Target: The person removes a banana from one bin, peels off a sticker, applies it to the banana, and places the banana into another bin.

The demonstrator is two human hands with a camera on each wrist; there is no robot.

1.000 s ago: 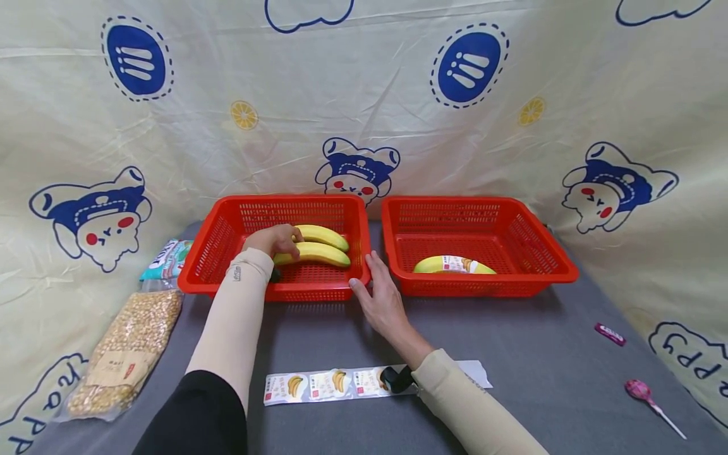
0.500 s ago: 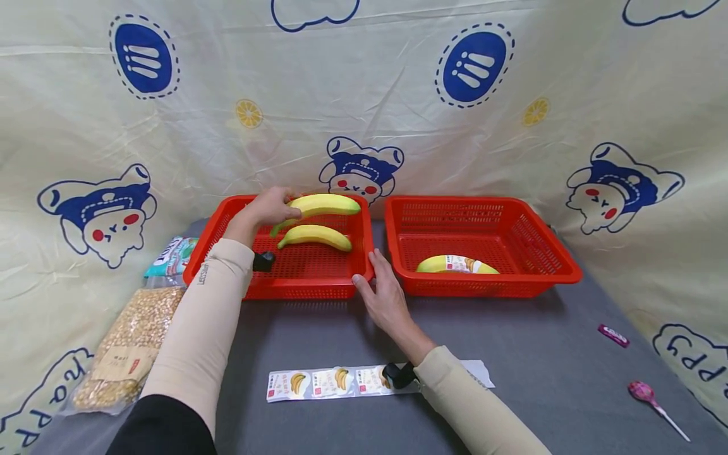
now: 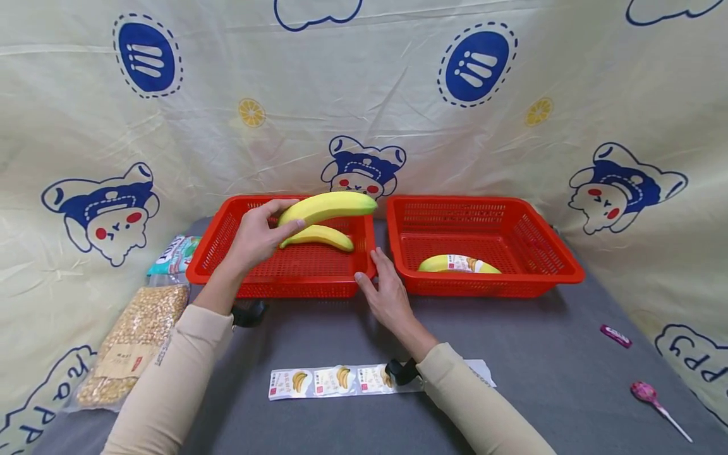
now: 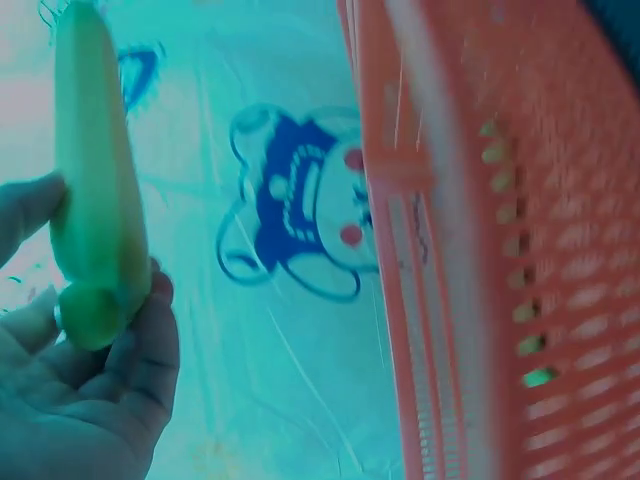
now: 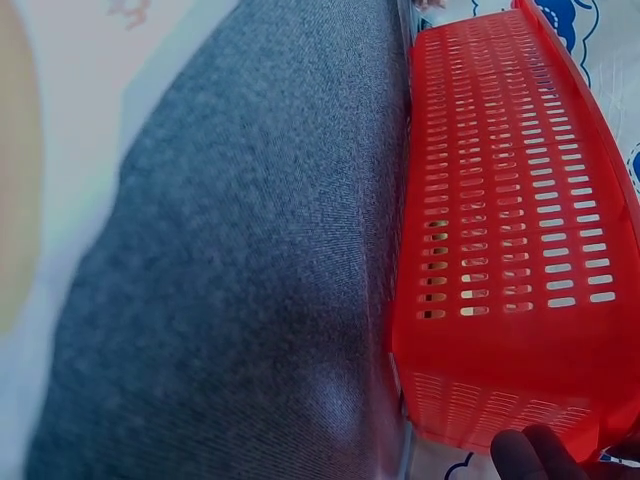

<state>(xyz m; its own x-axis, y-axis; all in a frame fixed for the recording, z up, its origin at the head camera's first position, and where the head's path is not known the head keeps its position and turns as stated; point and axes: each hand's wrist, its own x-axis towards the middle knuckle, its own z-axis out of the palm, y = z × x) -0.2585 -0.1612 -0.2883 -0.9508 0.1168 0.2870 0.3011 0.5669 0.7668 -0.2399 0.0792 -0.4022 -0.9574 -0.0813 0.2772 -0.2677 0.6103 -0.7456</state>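
My left hand grips a yellow banana by one end and holds it above the left red basket. In the left wrist view, the fingers and thumb curl round the lower part of the banana. A second banana lies inside that basket. My right hand touches the basket's front right corner, with the fingers fairly straight and the thumb at the front rim. Inside the right red basket lies a banana with a sticker on it.
A strip of banana stickers lies in front, partly hidden by my right forearm. A bag of yellow kernels and a blue packet stand left. At right lie a purple wrapped sweet and a lollipop.
My left hand has lifted one banana from the left basket's floor and moved it up and toward me. The other banana has shifted slightly back. My right hand stays at the corner.
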